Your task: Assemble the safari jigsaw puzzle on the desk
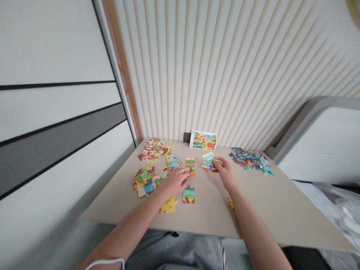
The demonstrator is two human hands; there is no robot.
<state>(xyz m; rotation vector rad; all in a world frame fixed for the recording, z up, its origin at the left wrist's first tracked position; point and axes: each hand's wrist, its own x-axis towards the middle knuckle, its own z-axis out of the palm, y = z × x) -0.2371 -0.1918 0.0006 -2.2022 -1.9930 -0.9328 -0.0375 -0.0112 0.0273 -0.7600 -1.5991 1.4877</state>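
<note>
Beige table (209,221), seen in the head view, bears several groups of cardboard puzzle pieces. At its far edge a picture card (204,141) leans upright against the ribbed wall (168,75), probably so its scene can be consulted. Right of centre, the right hand (225,173) pinches a green-and-teal piece (209,164) by its right edge, a grip that seems to leave the picture visible. The left hand (177,180) lowers bent fingers beside the tree piece (190,162), perhaps to steady it; whether they clamp anything, I cannot tell. A frog piece (189,196) lies nearer. The right pile (251,162) sits apart, likely to keep sets separate.
</note>
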